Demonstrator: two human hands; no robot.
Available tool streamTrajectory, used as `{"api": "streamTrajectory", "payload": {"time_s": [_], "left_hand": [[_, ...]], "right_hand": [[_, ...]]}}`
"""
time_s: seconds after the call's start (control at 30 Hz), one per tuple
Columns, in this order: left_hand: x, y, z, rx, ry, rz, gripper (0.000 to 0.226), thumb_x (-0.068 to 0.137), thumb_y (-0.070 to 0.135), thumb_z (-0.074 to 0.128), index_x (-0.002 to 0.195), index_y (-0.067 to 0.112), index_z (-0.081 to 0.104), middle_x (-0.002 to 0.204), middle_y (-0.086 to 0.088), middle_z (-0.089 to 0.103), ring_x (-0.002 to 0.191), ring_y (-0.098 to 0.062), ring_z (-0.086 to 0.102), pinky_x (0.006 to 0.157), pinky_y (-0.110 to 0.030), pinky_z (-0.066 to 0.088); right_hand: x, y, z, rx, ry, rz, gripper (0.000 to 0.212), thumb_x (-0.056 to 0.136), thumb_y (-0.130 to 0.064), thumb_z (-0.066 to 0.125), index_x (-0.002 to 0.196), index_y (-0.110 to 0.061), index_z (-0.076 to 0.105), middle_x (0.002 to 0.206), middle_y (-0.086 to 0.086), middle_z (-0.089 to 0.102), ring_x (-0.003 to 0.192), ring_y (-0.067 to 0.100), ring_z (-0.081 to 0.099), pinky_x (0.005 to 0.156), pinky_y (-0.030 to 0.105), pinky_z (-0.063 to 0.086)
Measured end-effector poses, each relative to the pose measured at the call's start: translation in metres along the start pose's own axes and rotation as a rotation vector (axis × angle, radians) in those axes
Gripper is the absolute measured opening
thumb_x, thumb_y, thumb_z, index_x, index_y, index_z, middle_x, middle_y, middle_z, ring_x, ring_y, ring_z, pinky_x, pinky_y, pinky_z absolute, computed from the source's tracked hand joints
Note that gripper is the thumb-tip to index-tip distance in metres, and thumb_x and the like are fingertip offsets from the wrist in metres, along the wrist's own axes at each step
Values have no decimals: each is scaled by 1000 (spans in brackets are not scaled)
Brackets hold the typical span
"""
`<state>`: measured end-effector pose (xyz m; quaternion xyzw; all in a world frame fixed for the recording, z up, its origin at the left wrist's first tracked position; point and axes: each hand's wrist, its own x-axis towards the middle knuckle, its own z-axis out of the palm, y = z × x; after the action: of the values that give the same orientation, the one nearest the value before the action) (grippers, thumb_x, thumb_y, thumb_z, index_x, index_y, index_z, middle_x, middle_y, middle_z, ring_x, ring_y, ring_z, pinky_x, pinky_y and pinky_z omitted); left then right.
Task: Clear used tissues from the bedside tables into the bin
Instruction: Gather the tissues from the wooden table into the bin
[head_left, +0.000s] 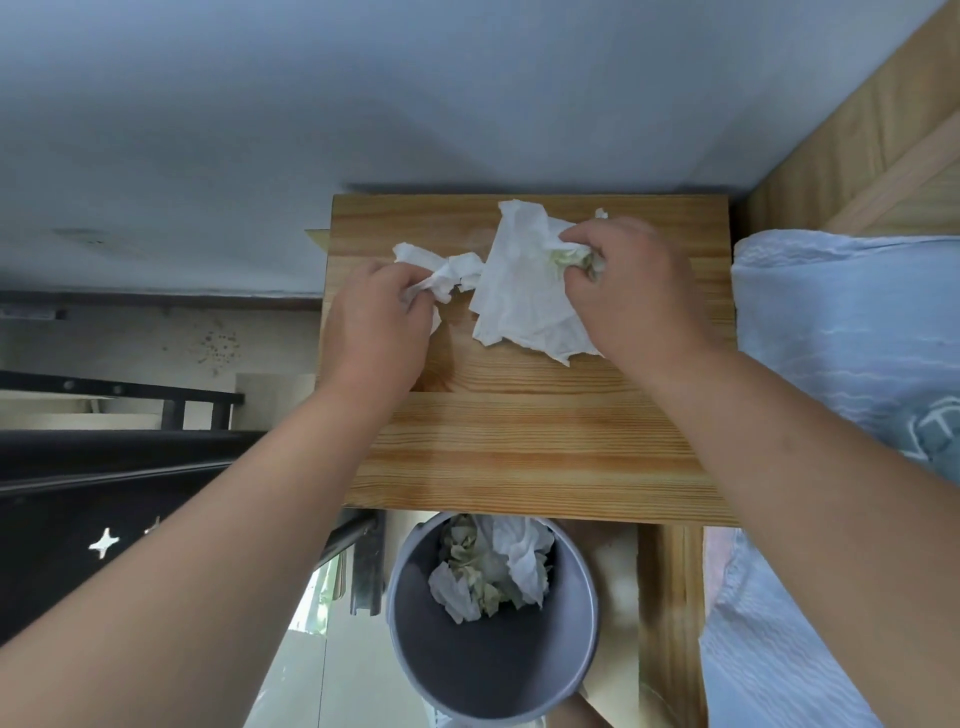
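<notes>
A wooden bedside table fills the middle of the view. My left hand pinches a crumpled white tissue at the table's far left. My right hand grips a greenish stained tissue wad together with a large flat white tissue that still lies on the tabletop. A small scrap shows just beyond my right fingers. Below the table's near edge stands a grey round bin, holding several crumpled white and stained tissues.
A bed with a light blue cover lies to the right, with a wooden headboard behind it. A pale wall runs behind the table. Dark metal furniture stands on the left. A wooden table leg is right of the bin.
</notes>
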<state>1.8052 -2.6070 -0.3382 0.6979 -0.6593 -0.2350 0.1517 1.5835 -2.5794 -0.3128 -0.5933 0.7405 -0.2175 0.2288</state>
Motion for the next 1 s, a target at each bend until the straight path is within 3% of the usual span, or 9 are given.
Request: {"api": "streamTrajectory", "payload": {"time_s": [0.17, 0.27, 0.4, 0.57, 0.67, 0.77, 0.87, 1.0], "left_hand": [[-29, 3, -18, -212, 40, 1, 13, 103, 27, 62, 102, 38, 69, 108, 11, 65, 97, -6, 58, 76, -11, 37], [-54, 6, -31, -352, 31, -23, 16, 102, 29, 60, 95, 42, 67, 102, 13, 67, 93, -1, 62, 76, -18, 45], [-95, 6, -43, -528, 28, -85, 22, 100, 23, 60, 84, 36, 66, 84, 8, 66, 70, -6, 56, 61, -21, 42], [-156, -5, -47, -645, -13, -131, 15, 92, 16, 55, 84, 24, 64, 68, 3, 54, 61, -10, 45, 53, -22, 37], [-189, -16, -45, -675, -23, -155, 15, 90, 14, 54, 83, 23, 63, 64, -5, 52, 57, -13, 43, 49, -26, 35], [-220, -29, -37, -690, -44, -228, 17, 88, 14, 54, 79, 25, 63, 59, -1, 48, 53, -15, 42, 45, -30, 35], [-248, -45, -24, -676, -111, -304, 17, 86, 16, 52, 78, 27, 63, 58, -3, 50, 52, -17, 43, 44, -33, 37], [-274, -77, 6, -596, -229, -355, 23, 91, 14, 55, 82, 31, 67, 70, -7, 61, 54, -4, 48, 47, -15, 40]], "right_hand": [[-14, -14, -29, 203, 61, 95, 28, 96, -21, 65, 121, -27, 77, 100, -18, 72, 94, 5, 64, 72, 15, 47], [-33, -22, -47, 295, 99, 133, 21, 94, -27, 69, 112, -34, 77, 89, -22, 72, 86, 4, 67, 72, 27, 54], [-72, -31, -67, 465, 115, 185, 17, 93, -31, 75, 98, -47, 71, 92, -32, 72, 86, -4, 70, 70, 17, 57], [-132, -28, -70, 615, 51, 294, 14, 87, -35, 78, 92, -48, 77, 94, -21, 80, 84, 4, 77, 76, 36, 65], [-174, -30, -63, 771, -2, 367, 22, 76, -43, 79, 96, -53, 79, 96, -15, 82, 86, 6, 79, 71, 24, 63], [-217, -27, -47, 861, -49, 452, 35, 69, -48, 79, 104, -47, 80, 99, -11, 83, 89, 10, 80, 73, 27, 62], [-255, -21, -21, 871, -92, 557, 31, 71, -41, 80, 102, -46, 80, 98, -11, 83, 87, 9, 79, 69, 23, 61], [-290, 1, 25, 790, -163, 687, 14, 86, -26, 79, 96, -37, 80, 91, -14, 82, 81, 7, 77, 63, 15, 58]]}}
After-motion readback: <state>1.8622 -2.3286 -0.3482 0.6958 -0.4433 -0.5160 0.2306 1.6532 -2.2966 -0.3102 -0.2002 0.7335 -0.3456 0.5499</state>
